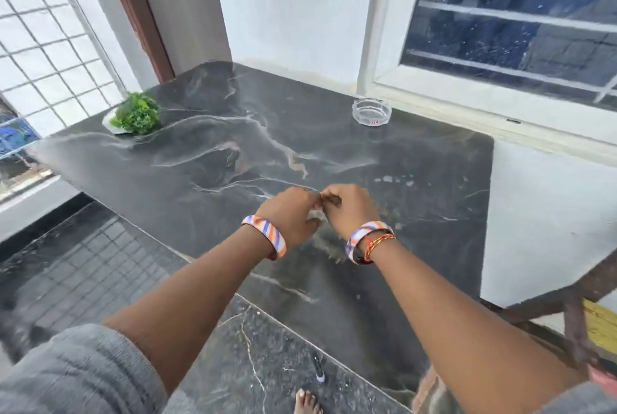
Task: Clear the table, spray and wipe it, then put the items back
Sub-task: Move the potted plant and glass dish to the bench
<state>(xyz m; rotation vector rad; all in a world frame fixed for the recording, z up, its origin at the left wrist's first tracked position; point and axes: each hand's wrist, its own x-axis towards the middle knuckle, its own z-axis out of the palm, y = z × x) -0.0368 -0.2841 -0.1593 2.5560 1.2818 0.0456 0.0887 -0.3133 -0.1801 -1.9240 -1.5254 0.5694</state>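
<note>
The dark marble-patterned table fills the middle of the view. A small green plant in a white pot stands at its far left corner. A clear glass ashtray sits at the far edge by the window. My left hand and my right hand meet fingertip to fingertip just above the table's near middle, fingers curled. A small pale scrap shows between them, too blurred to identify. Both wrists wear striped orange and purple bangles. Pale crumbs or dust lie on the table under my right wrist.
A white wall and a barred window back the table. A grilled window is at the left. A wooden bench stands at the right. On the dark floor lie a small dark object and my bare foot.
</note>
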